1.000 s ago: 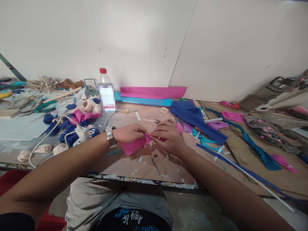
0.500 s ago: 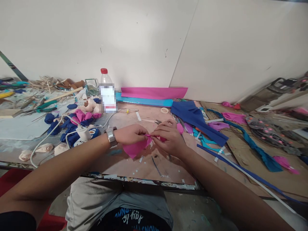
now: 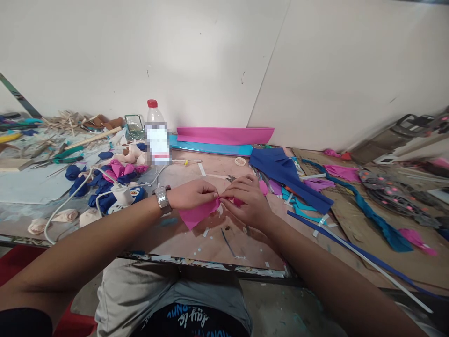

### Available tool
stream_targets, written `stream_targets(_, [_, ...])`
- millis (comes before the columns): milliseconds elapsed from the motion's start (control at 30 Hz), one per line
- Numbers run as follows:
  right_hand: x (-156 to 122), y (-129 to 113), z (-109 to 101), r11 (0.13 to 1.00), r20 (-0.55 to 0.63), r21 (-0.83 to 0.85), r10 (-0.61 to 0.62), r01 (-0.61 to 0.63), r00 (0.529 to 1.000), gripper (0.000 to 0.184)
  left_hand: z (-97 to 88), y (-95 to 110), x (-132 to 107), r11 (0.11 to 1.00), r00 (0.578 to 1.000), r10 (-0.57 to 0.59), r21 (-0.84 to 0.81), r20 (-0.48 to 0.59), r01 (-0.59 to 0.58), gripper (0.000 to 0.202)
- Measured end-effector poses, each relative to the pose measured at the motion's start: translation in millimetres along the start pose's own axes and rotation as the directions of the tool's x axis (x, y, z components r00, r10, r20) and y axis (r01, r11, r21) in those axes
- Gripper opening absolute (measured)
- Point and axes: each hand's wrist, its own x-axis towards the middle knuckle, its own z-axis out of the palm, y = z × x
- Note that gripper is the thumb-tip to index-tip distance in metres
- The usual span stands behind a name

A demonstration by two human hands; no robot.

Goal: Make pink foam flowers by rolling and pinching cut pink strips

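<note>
A small pink foam piece [image 3: 197, 213] hangs between my two hands above the brown worktable [image 3: 196, 238]. My left hand [image 3: 191, 194], with a metal watch [image 3: 162, 198] at the wrist, pinches its upper edge with closed fingers. My right hand [image 3: 245, 200] is closed on the other end, fingertips meeting those of the left. The part of the piece inside my right hand is hidden. Small scissors [image 3: 229, 178] lie just beyond my hands.
A red-capped plastic bottle [image 3: 156, 135] stands at the back. Pink [image 3: 224, 135] and cyan [image 3: 210, 147] sheets lean on the wall. Blue sheet [image 3: 286, 173] and strips lie right; foam roses [image 3: 105, 180], a white cable [image 3: 70, 199] and tools lie left.
The hands stay nearly in place; the hanging flap of the pink piece has shifted slightly under my fingers as they work its upper edge.
</note>
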Motion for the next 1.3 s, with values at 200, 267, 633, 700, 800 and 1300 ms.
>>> stream_targets(200, [-2,6,6,0.986,0.0,0.097,0.139,-0.138,0.99,0.002,9.2,10,-3,0.935,0.984,0.079,0.354,-0.159,-0.018,0.034])
stream_targets(267, [-2,7,7,0.976,0.013,0.127,0.177,-0.177,0.984,0.002,12.8,13,-4,0.878,0.976,0.093,0.479,-0.197,0.013,0.033])
stream_targets(633, [2,2,3,0.936,0.095,0.237,0.245,-0.261,0.965,0.011,17.2,9,-2,0.582,0.983,0.13,0.813,-0.126,0.028,0.029])
stream_targets(700, [2,1,3,0.937,0.119,0.227,0.244,-0.266,0.962,0.014,17.5,9,-3,0.589,0.981,0.135,0.807,-0.139,0.033,0.028])
stream_targets(800, [2,1,2,0.933,0.126,0.225,0.257,-0.28,0.958,0.015,17.3,9,-3,0.649,0.975,0.142,0.76,-0.17,0.038,0.031])
stream_targets(1300, [5,0,-4,0.945,0.089,0.198,0.247,-0.26,0.965,0.01,11.4,10,-6,0.855,0.973,0.147,0.517,-0.176,-0.036,0.037])
